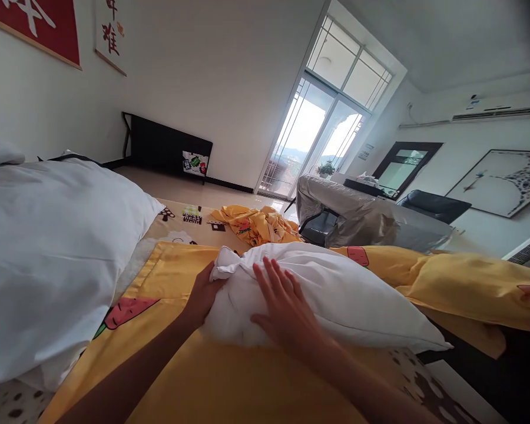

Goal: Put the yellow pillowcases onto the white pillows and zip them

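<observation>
A plump white pillow [335, 294] lies across a yellow pillowcase or cover [172, 265] with a carrot print. My left hand [204, 297] grips the pillow's left end just below a bunched corner; most of its fingers are hidden behind the fabric. Flat on top of the pillow rests my right hand [287, 309], its fingers stretched out and slightly apart. The pillow's far right corner tapers to a point.
Another large white pillow [62, 253] fills the left side. Crumpled yellow fabric [265, 224] lies beyond my hands, and more yellow bedding [477, 285] sits at right. A plastic-covered desk [371, 218] and a black chair [320, 227] stand near the glass door [309, 141].
</observation>
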`<state>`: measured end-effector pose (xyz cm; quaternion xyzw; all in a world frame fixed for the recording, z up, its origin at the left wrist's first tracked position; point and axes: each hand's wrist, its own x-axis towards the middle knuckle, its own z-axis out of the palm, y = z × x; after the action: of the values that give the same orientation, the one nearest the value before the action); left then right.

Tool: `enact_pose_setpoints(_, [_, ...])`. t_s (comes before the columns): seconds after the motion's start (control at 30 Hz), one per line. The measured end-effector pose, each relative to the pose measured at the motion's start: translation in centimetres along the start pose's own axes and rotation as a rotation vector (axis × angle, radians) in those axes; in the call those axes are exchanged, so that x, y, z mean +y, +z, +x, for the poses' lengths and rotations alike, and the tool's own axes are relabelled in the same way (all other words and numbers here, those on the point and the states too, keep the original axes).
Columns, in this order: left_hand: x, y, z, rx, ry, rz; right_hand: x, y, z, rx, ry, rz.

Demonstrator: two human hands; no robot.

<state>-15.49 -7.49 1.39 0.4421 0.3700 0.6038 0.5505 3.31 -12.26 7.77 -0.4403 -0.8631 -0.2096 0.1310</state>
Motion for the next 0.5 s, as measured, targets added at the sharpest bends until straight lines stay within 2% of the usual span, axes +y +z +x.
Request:
enact_pose_setpoints(0.07, [-0.1,0.1,-0.1,-0.02,0.075,0.049,3.3,0.8,2.1,-0.143,0.003,0.079])
enact_pose_setpoints(0.17, [-0.1,0.5,-0.7,-0.071,0.176,0.189,6.7,2.4,5.3,-0.228,-0.052,0.216])
enact_pose_setpoints(0.23, [0.1,0.9,-1.3,-0.144,0.229,0.289,7.1,3.9,6.5,-0.262,-0.145,0.31])
enact_pose_setpoints(0.33, [0.4,1.2,-1.8,-0.233,0.267,0.424,6.1,6.2,6.6,-0.301,-0.244,0.462])
enact_pose_setpoints(0.4, [0.7,1.1,-1.9,-0.211,0.272,0.48,5.7,7.1,6.1,-0.292,-0.235,0.529])
enact_pose_setpoints(0.5, [1.4,0.5,-1.5,-0.208,0.272,0.523,6.4,6.9,5.1,-0.255,-0.171,0.587])
